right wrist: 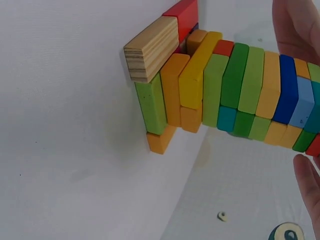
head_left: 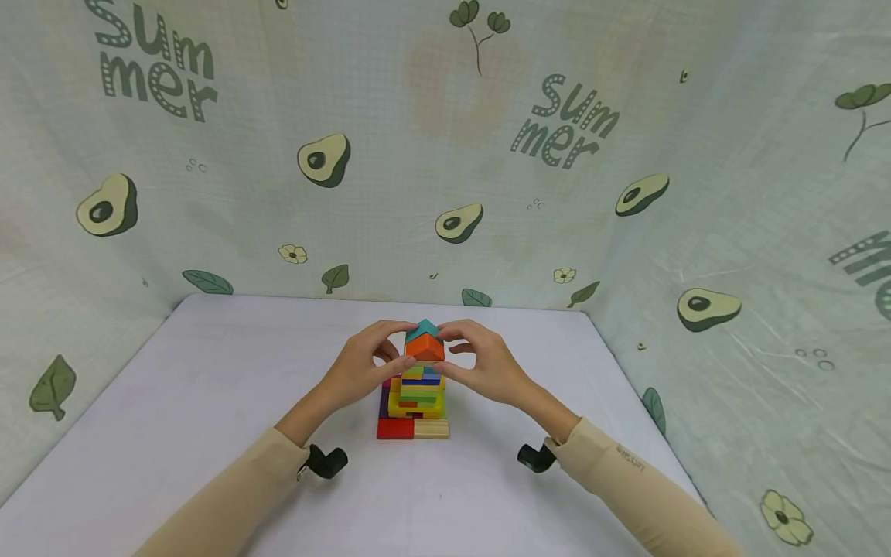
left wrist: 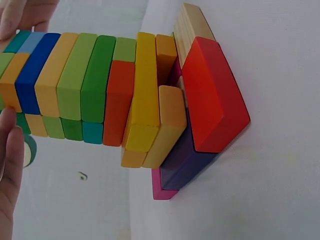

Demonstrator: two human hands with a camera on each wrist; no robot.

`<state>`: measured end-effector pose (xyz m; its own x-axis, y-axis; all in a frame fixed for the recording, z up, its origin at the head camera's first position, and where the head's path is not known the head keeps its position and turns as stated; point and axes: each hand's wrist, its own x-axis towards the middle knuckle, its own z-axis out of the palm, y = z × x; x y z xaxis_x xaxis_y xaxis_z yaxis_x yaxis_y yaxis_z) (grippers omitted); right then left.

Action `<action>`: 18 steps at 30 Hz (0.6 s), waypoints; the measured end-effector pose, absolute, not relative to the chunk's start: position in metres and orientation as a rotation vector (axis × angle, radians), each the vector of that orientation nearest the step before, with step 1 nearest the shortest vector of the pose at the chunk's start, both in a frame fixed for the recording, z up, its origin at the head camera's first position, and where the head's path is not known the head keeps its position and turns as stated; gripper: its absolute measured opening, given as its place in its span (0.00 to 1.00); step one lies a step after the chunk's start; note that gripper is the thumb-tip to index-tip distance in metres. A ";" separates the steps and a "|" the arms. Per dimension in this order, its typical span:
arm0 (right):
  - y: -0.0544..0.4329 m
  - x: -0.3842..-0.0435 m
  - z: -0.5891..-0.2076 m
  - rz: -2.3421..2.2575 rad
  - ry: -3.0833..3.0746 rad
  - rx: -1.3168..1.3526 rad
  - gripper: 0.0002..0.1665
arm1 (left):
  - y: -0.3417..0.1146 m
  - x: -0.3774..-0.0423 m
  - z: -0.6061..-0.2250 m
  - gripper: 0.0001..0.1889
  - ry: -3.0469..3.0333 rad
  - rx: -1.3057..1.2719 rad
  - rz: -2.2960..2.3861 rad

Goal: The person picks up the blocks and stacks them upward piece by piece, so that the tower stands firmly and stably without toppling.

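A tower of colourful wooden blocks (head_left: pixel 421 393) stands on the table, capped by an orange triangular block (head_left: pixel 425 350) with a teal roof-shaped block (head_left: pixel 423 330) over it. From the left, my left hand (head_left: pixel 362 363) curls in, its index fingertip at the teal block and its thumb beside the orange one. My right hand (head_left: pixel 490 363) mirrors it, fingertips at the teal block's right side and thumb lower down. Both wrist views show the stacked layers, including a dark blue block (left wrist: pixel 37 72) and a yellow block (right wrist: pixel 200 72); the roof lies outside them.
Around the tower's foot lie a red block (head_left: pixel 395 428), a pale wood block (head_left: pixel 431 428) and a purple block (left wrist: pixel 185 160). The white table (head_left: pixel 209 402) extends to both sides. Behind it hangs a cloth (head_left: pixel 390 100) printed with avocados and leaves.
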<state>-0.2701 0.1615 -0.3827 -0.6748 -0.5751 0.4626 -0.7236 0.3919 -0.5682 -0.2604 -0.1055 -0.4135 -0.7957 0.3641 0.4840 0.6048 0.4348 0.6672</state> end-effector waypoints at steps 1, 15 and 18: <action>0.162 -0.270 -0.383 1.152 -2.455 1.158 0.26 | -0.105 -0.261 -0.414 0.29 -2.424 -0.840 -1.291; 0.169 -0.265 -0.381 1.149 -2.567 1.071 0.38 | -0.111 -0.261 -0.413 0.36 -2.459 -0.831 -1.311; 0.178 -0.262 -0.377 1.095 -2.622 1.047 0.42 | -0.121 -0.259 -0.411 0.36 -2.476 -0.819 -1.243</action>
